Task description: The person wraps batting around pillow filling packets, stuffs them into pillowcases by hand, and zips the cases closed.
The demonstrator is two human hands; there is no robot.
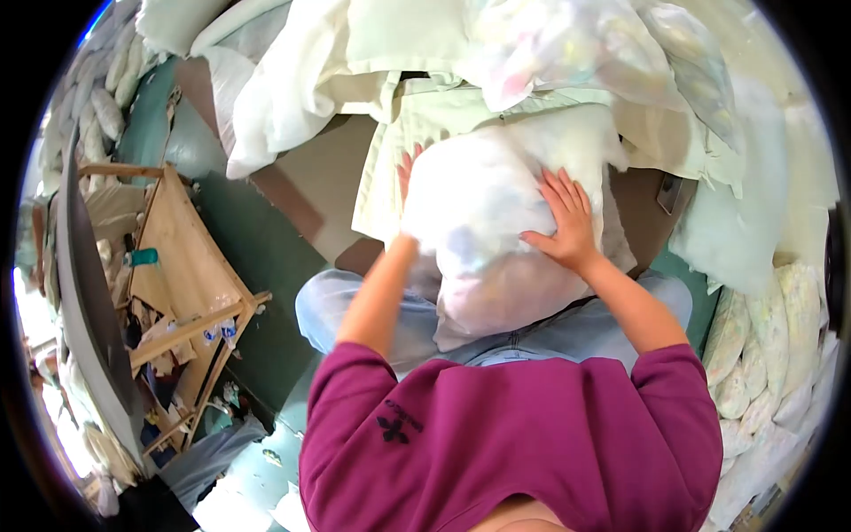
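Note:
A large, stuffed white bag (496, 204) lies over my lap, bulging, with faint coloured patches showing through. My right hand (567, 220) rests on its right side with the fingers spread. At the bag's left side is my left hand (409, 177), its fingertips apart and pointing up; the bag hides part of it. Pale cloth (383, 191) hangs behind the bag. White fluffy filling sticks out near the bag's upper right corner.
A wooden frame (191, 257) stands at the left, with a teal roll (142, 257) on it. Stuffed translucent bags (576, 44) are heaped ahead. Long patterned stuffed pieces (753, 346) are piled at the right. A dark phone-like object (668, 193) lies at the right.

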